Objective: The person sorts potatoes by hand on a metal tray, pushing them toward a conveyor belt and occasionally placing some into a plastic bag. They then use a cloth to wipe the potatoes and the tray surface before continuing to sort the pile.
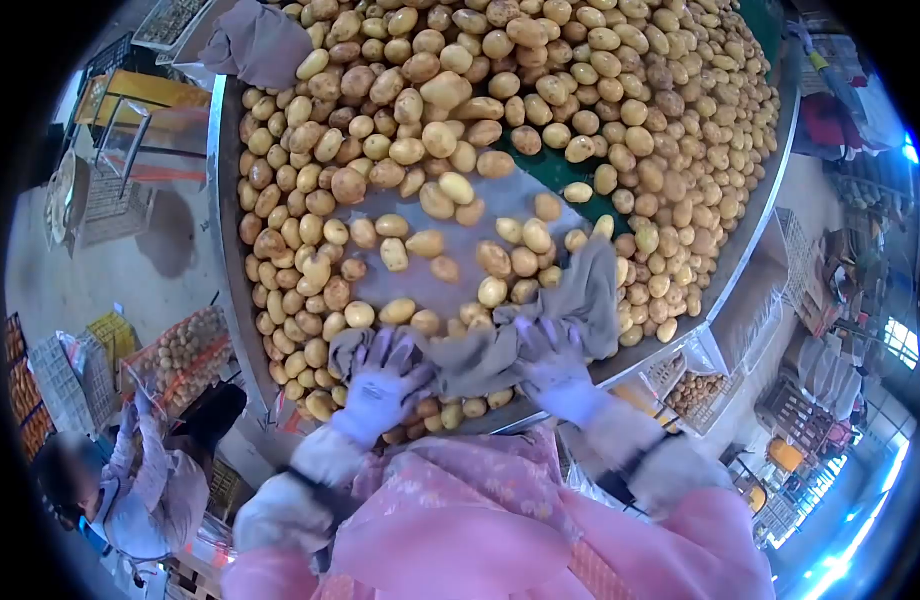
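Observation:
A grey cloth point(470, 362) lies bunched over potatoes at the near edge of a wide sorting table, stretching from one hand to the other. My left hand point(382, 388), in a pale glove, rests on its left end with fingers spread forward. On the right part of the cloth lies my right hand point(557, 372), also gloved, its fingers stretched out and apart. Whether the thumbs pinch any fabric is hard to see. Just beyond the hands, loose potatoes point(425, 243) are scattered over a smooth grey surface point(430, 285).
A large potato heap point(680, 150) covers the far and right side, inside the table's metal rim point(220, 200). Another grey cloth point(257, 45) hangs at the far left corner. At lower left, a person point(150, 480) is beside a potato-filled sack point(185, 355). Crates point(695, 390) stand right.

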`<state>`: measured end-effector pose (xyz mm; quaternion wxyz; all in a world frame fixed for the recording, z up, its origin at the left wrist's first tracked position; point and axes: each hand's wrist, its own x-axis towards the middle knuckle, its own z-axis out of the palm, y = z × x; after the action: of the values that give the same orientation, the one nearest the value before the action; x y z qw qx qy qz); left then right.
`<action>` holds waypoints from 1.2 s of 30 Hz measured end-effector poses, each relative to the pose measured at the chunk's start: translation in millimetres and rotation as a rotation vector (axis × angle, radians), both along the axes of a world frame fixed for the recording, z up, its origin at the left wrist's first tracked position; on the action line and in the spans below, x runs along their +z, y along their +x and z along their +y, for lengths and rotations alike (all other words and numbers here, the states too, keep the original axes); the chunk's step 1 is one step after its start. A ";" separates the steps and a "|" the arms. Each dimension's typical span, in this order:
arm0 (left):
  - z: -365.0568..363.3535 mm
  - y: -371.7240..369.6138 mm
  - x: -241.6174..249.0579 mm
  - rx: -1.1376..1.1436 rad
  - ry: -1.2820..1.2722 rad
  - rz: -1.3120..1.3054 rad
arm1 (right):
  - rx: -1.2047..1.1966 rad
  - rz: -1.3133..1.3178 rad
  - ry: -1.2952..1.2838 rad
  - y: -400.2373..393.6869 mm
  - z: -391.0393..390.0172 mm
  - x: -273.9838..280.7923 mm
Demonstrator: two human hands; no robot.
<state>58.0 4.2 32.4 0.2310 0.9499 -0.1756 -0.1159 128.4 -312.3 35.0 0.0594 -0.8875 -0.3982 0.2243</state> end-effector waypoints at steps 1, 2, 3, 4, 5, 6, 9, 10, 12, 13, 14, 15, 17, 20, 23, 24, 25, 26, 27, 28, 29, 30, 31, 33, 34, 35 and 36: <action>-7.4 -8.4 -22.0 0.020 0.033 -0.047 | 0.002 -0.004 0.000 0.1 12.1 -11.0; -9.6 4.3 -41.5 0.053 0.075 -0.129 | -0.037 0.037 -0.036 20.1 37.0 -29.3; -4.0 33.5 -46.9 0.064 0.080 -0.159 | -0.081 0.085 -0.072 42.4 53.8 -40.0; 2.9 62.4 -44.9 0.123 0.073 -0.125 | -0.065 0.025 -0.001 74.8 60.1 -34.2; 10.6 82.3 -36.8 0.175 0.066 -0.088 | -0.056 -0.030 0.072 111.6 67.0 -18.3; 23.0 100.4 -18.7 0.266 -0.052 -0.002 | -0.065 0.066 0.064 144.7 65.5 7.7; 59.2 175.6 69.7 0.342 0.001 0.089 | 0.128 -0.297 0.022 244.6 51.0 72.0; 67.4 201.4 67.4 0.347 0.066 -0.152 | 0.035 -0.380 0.018 275.2 65.5 85.4; 80.4 272.6 58.7 0.384 0.292 -0.590 | -0.121 -0.613 0.202 339.7 110.7 81.6; 83.0 314.7 53.2 0.414 0.455 -0.798 | -0.188 -0.770 0.395 368.0 142.1 68.7; 88.0 352.7 8.7 0.485 0.409 -0.668 | -0.193 -0.759 0.298 384.6 172.1 30.4; 89.3 376.5 -33.5 0.551 0.359 -0.539 | -0.200 -0.749 0.199 394.2 197.4 -6.5; 75.1 405.3 -41.0 0.711 0.362 -0.561 | -0.216 -0.686 0.186 423.7 237.8 -22.7; 85.9 399.7 -33.5 0.553 0.210 -0.500 | -0.141 -0.469 0.185 428.7 235.1 -7.6; 84.8 332.4 -30.7 0.465 -0.238 -0.289 | 0.000 -0.450 0.154 367.7 157.3 -1.0; 85.8 308.4 -35.7 0.308 -0.062 -0.418 | 0.008 -0.462 0.158 374.6 163.6 -8.4; 78.6 308.9 -34.3 0.327 0.000 -0.487 | 0.020 -0.531 0.185 376.6 169.0 -17.1; 76.0 326.7 -41.2 0.422 0.023 -0.515 | 0.030 -0.591 0.202 375.5 172.0 -23.5; 71.2 343.9 -52.3 0.523 0.039 -0.510 | -0.062 -0.545 0.303 384.9 190.7 -26.3; 69.2 357.2 -51.3 0.597 0.085 -0.425 | -0.069 -0.548 0.350 384.4 205.0 -37.9; 65.8 351.7 -52.4 0.610 0.039 -0.385 | -0.080 -0.574 0.411 385.1 214.4 -45.0; 64.9 328.0 -51.8 0.511 0.035 -0.409 | -0.117 -0.461 0.357 352.3 198.9 -39.8; 58.7 282.3 -49.3 0.411 0.021 -0.407 | -0.054 -0.366 0.283 317.7 173.0 -18.3; 51.9 208.2 -48.2 0.272 -0.038 -0.344 | 0.165 -0.372 0.250 270.9 119.0 -4.3; 50.7 217.1 -50.3 0.281 -0.005 -0.362 | 0.157 -0.405 0.158 269.5 109.5 -13.0; 43.6 225.5 -54.3 0.292 0.022 -0.362 | 0.162 -0.393 0.150 275.2 117.4 -19.9; 42.3 249.8 -63.5 0.410 0.011 -0.430 | 0.032 -0.449 0.193 295.9 137.4 -32.6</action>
<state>307.8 46.5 -31.1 0.2021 0.9695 -0.0242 0.1362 424.3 -175.0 2.5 0.0505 -0.8988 -0.4352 -0.0166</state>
